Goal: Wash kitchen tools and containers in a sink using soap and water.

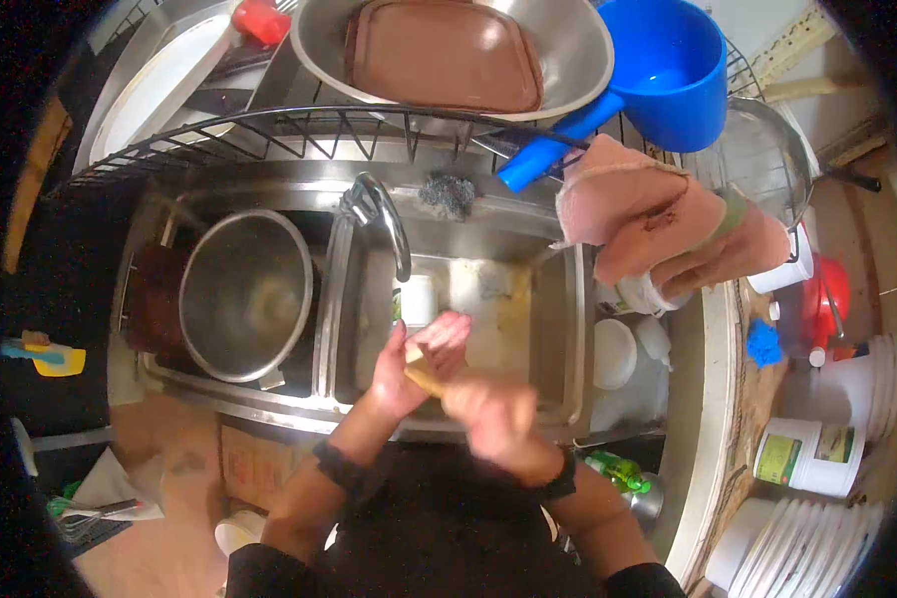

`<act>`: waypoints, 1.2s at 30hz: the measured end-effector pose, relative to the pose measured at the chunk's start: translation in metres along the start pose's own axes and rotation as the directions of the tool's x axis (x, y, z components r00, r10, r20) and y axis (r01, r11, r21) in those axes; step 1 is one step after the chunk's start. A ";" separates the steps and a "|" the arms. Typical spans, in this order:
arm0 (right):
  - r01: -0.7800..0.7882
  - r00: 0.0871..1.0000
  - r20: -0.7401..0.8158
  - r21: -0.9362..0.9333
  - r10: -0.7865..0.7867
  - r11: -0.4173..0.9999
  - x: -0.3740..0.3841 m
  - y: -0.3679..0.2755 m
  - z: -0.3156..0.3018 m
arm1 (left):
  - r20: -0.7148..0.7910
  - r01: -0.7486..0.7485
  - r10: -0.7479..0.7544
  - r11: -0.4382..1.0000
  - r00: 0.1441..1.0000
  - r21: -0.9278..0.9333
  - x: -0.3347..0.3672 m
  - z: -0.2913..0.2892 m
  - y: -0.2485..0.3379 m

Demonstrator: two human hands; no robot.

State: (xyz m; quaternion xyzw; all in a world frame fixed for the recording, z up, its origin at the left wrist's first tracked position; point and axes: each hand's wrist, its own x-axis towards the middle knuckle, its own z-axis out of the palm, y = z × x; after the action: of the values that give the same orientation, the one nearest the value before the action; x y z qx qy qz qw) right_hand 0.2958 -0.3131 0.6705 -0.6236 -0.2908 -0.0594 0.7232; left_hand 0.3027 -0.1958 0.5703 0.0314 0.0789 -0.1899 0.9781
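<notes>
Over the front of the right sink basin [558,369], my left hand [399,384] is turned palm up with its fingers stretched out. A short yellow-tan, stick-like piece [426,378] lies against that palm; its kind is not clear. My right hand [493,409], smeared by motion, is closed round the near end of this piece. Just beyond the hands, a white container [419,299] with a green edge stands in the basin. The curved metal faucet [394,234] reaches over the basin from the back.
A large steel pot [244,296] fills the left basin. Behind the faucet lies a dark scouring pad [448,194]. The wire rack [269,125] above holds a steel bowl [578,60], a blue dipper [673,85] and a pink cloth [633,199]. White tubs [809,455] stand at the right.
</notes>
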 end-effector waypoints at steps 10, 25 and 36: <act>-0.251 0.967 0.070 0.441 0.245 0.862 -0.024 0.043 0.001 | -0.004 -0.046 0.046 0.999 0.999 0.010 -0.007 0.022 -0.022; -0.236 0.972 0.007 0.112 0.237 0.965 -0.039 0.034 -0.018 | -0.099 -0.084 0.094 0.991 0.991 0.099 -0.005 0.047 -0.022; -0.331 0.898 0.000 0.658 0.440 0.676 -0.001 0.009 0.007 | -0.124 -0.123 0.138 0.985 0.983 0.124 -0.014 0.065 -0.011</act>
State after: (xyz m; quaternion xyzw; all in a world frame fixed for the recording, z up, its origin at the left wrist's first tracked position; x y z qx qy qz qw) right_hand 0.2970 -0.3048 0.6624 -0.3779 -0.0963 0.1486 0.9088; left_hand 0.2947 -0.2068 0.6363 0.1058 0.1298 -0.1271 0.9777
